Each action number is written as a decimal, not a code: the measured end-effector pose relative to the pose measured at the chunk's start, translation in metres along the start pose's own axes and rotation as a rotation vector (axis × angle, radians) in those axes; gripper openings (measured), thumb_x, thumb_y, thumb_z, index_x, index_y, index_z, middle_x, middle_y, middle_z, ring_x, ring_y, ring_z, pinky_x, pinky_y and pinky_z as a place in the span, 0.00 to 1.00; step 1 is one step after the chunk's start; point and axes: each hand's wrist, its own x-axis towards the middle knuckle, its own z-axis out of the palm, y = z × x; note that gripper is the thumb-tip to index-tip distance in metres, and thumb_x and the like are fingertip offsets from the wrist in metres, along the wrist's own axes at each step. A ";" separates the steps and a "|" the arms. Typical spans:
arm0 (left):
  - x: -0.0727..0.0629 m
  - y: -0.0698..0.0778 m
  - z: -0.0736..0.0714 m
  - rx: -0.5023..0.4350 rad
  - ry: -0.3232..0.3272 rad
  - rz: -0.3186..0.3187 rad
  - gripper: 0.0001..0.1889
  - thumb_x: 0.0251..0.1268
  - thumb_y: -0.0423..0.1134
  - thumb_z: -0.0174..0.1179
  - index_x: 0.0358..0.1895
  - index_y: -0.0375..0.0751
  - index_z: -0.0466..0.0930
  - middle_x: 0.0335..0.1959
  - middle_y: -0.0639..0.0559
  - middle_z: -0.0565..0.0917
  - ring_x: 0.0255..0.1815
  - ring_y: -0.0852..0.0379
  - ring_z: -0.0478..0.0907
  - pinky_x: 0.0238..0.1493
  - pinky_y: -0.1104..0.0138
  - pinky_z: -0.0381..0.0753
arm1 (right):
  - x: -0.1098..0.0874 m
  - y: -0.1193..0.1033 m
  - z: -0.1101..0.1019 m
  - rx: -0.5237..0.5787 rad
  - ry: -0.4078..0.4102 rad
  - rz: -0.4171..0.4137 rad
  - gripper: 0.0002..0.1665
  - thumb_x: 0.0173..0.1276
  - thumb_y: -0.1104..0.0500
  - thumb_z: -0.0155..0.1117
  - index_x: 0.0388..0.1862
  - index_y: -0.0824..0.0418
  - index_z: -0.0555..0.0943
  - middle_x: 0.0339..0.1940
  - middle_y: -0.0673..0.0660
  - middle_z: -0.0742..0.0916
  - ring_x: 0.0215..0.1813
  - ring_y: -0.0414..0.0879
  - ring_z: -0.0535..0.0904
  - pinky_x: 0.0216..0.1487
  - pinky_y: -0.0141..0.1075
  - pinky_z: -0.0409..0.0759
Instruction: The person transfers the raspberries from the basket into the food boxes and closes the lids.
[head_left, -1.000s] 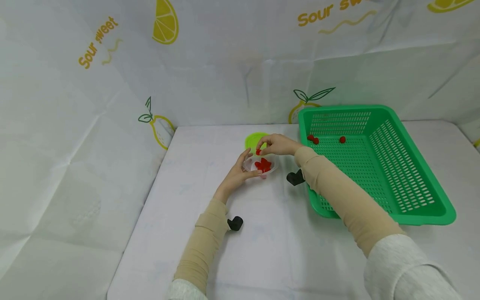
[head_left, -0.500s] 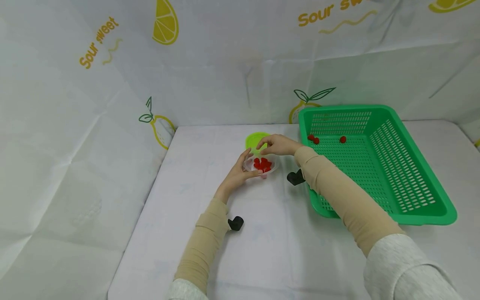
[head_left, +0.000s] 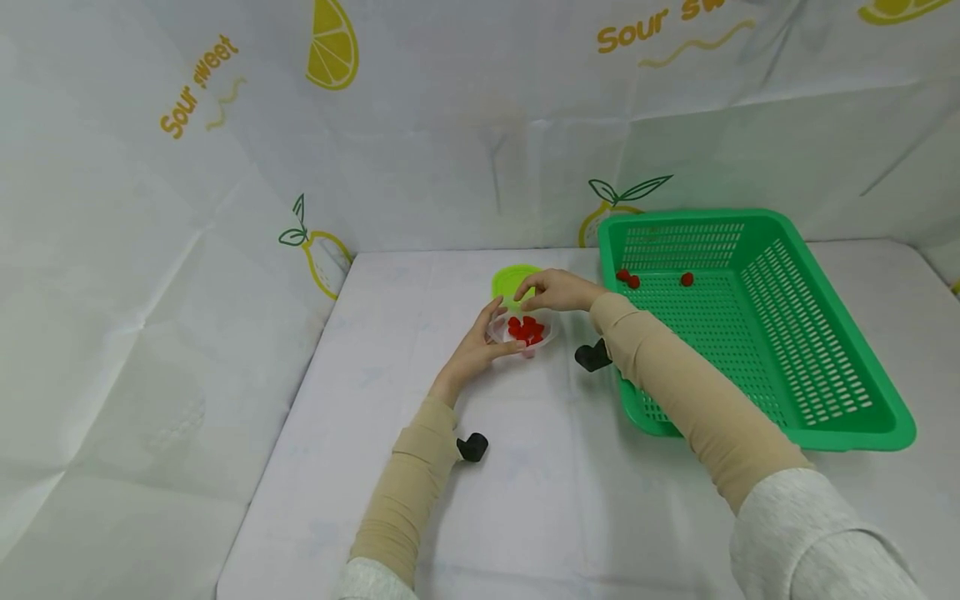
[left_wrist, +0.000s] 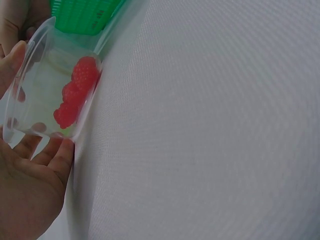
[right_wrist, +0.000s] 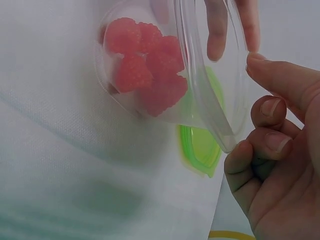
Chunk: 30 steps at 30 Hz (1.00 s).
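Observation:
My left hand (head_left: 471, 353) grips a clear plastic container (left_wrist: 36, 95), thumb on the near side and fingers round the other. Several red raspberries (right_wrist: 150, 65) lie heaped on its bottom; they also show through the wall in the left wrist view. Over the far rim hovers my right hand (head_left: 561, 291), its fingers loosely bent and nothing between them. In the right wrist view its fingertips (right_wrist: 241, 152) are right at the container's rim. A yellow-green lid (head_left: 512, 277) lies on the table behind the container, partly covered by the right hand.
To the right stands a large green plastic basket (head_left: 825, 438). It has a pair of raspberries (head_left: 628, 279) by its left wall and one more raspberry (head_left: 687, 279) farther in. A lemon-print cloth (head_left: 450, 150) hangs behind the white-covered table (head_left: 517, 508).
A raspberry pinched in my right hand one second ago has dropped into the container, and those fingers have parted. The left hand has kept its hold; both arms are almost still.

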 end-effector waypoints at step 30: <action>-0.002 0.004 0.003 0.022 0.017 -0.004 0.46 0.53 0.49 0.66 0.72 0.68 0.45 0.71 0.61 0.59 0.70 0.51 0.59 0.67 0.52 0.63 | -0.069 0.019 -0.065 0.114 0.260 -0.013 0.20 0.67 0.43 0.55 0.54 0.48 0.77 0.21 0.55 0.71 0.15 0.44 0.56 0.25 0.39 0.66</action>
